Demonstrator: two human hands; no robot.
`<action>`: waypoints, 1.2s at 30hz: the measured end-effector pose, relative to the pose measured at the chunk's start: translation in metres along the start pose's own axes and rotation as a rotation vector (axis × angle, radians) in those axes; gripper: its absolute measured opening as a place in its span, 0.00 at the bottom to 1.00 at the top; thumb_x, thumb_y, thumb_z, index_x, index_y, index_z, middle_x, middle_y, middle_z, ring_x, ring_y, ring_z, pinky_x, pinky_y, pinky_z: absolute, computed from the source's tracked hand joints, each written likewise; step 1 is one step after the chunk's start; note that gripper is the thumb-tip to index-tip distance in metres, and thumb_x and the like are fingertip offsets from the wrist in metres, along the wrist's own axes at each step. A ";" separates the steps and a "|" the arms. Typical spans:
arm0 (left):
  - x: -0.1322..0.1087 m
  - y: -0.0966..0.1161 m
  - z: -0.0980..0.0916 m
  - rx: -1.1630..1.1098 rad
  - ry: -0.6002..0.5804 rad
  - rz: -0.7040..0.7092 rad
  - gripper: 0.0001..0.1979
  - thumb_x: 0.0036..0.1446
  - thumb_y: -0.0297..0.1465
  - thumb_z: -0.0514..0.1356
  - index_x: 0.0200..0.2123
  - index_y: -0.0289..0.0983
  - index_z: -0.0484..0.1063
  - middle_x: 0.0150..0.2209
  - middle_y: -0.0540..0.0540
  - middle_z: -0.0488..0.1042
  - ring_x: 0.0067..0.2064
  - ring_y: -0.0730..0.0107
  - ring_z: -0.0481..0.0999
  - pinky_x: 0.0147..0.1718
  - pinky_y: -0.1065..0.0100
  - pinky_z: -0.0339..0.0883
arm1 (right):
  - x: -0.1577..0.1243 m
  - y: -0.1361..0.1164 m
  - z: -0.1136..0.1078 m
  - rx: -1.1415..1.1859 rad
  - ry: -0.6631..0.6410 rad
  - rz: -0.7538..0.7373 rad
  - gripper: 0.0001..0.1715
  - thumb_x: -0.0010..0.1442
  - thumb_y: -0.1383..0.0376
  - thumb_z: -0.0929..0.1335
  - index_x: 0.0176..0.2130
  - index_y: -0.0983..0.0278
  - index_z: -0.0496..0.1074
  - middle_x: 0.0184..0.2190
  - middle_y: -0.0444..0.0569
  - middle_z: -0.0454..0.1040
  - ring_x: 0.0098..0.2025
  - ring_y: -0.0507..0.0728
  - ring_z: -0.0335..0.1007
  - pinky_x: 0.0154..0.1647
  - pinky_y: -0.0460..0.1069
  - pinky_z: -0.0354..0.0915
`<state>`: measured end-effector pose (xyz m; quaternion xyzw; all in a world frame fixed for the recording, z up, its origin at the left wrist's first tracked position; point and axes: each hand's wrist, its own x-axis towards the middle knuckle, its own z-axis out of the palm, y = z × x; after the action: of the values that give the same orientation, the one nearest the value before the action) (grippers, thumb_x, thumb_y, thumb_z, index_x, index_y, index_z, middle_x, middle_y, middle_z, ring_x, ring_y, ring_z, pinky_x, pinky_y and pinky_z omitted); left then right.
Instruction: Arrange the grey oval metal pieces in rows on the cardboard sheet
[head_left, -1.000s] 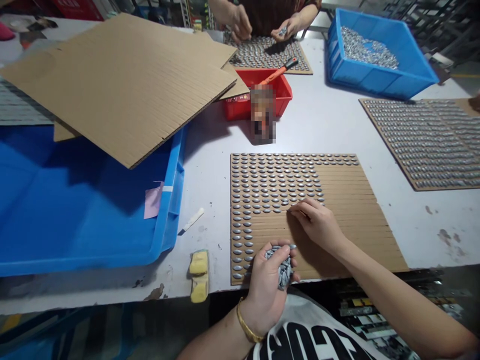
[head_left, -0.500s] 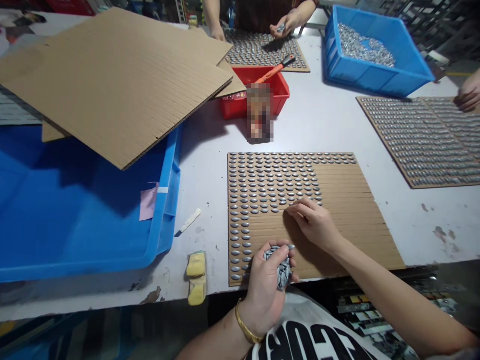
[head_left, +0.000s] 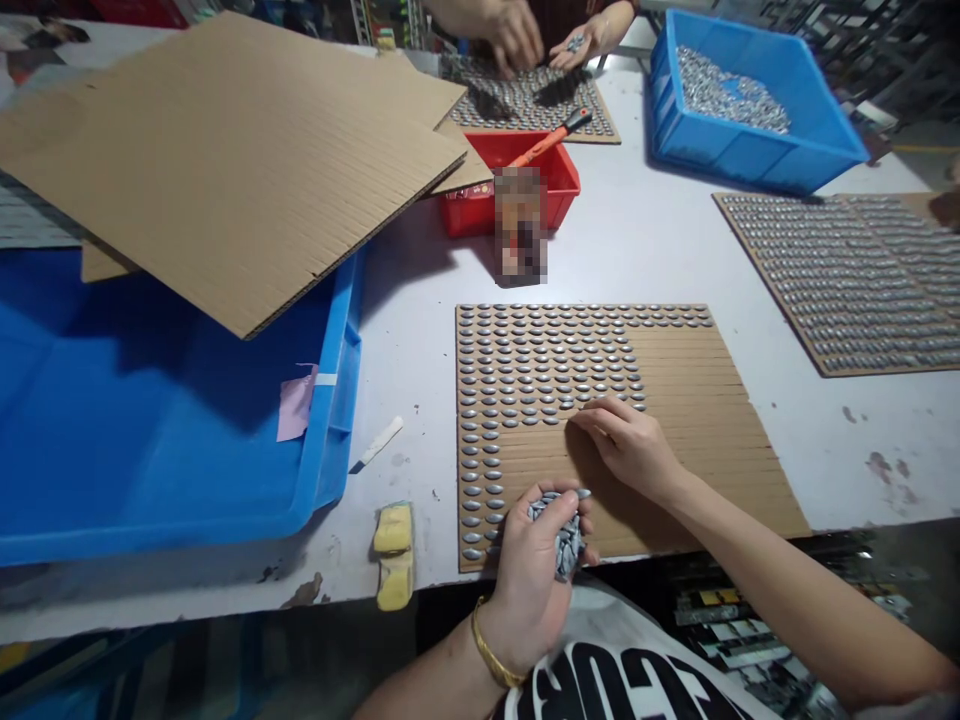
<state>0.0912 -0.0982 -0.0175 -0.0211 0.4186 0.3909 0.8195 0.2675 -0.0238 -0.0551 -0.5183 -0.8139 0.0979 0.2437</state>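
Note:
A ribbed cardboard sheet [head_left: 697,420] lies before me, with rows of small grey pointed-oval metal pieces [head_left: 551,360] along its far side and left part. My left hand [head_left: 525,565], palm up over the near edge, is closed round a heap of loose grey oval pieces [head_left: 568,550], its thumb resting on top. One piece sticks out near the thumb tip. My right hand [head_left: 634,445] is pinched low over the sheet, at the right end of a partly laid row. Its fingertips hide whatever is between them.
On the left, a big blue tray [head_left: 334,400] sits partly under cardboard sheets [head_left: 247,150]. Beyond my sheet stands a red bin [head_left: 562,195] with an orange-handled tool. A blue crate [head_left: 750,155] holds loose pieces. Co-workers' filled sheets [head_left: 840,280] lie right and far. Yellow sponge-like blocks [head_left: 394,555] sit near the front edge.
My hands stay almost where they were. Across the table, a co-worker's hand has shifted right over their sheet. At the right edge, another person's hand has pulled back mostly out of view.

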 end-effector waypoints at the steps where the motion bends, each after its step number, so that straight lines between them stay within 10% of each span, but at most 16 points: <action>1: 0.000 0.000 0.000 0.001 0.002 -0.001 0.11 0.51 0.31 0.63 0.38 0.35 0.69 0.30 0.47 0.70 0.28 0.75 0.67 0.21 0.74 0.61 | 0.000 0.000 0.000 -0.013 -0.002 -0.002 0.13 0.63 0.72 0.60 0.39 0.62 0.72 0.37 0.49 0.74 0.36 0.52 0.71 0.35 0.46 0.67; 36: 0.000 0.001 -0.001 -0.015 -0.012 0.001 0.10 0.52 0.30 0.62 0.38 0.35 0.69 0.30 0.46 0.70 0.29 0.74 0.66 0.21 0.74 0.61 | 0.008 -0.014 -0.005 -0.153 -0.144 0.076 0.14 0.66 0.68 0.59 0.37 0.63 0.72 0.35 0.49 0.71 0.34 0.52 0.69 0.32 0.44 0.61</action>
<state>0.0899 -0.0981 -0.0176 -0.0247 0.4109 0.3947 0.8215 0.2560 -0.0234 -0.0430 -0.5575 -0.8141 0.0814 0.1404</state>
